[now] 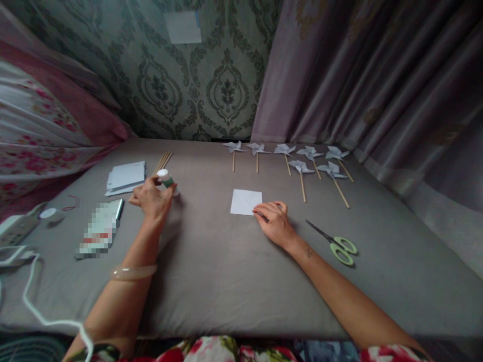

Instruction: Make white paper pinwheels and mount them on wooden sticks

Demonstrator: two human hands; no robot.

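My left hand [153,198] is closed around a glue stick [166,178] with a white cap and a green label, tilted over the left part of the cloth-covered surface. A white square of paper [245,201] lies flat near the middle. At its lower right corner, my right hand [275,221] pinches the edge with fingertips together; the thumb is partly hidden. Scissors with green handles [341,250] rest to the right of my right forearm, points facing away from me.
Several paper pinwheels on sticks [302,168] lie at the back right. To the left are a stack of white paper [126,176], several wooden sticks [163,162], a pixelated phone-like object [100,229], a power strip [17,229] and a white cable [35,301].
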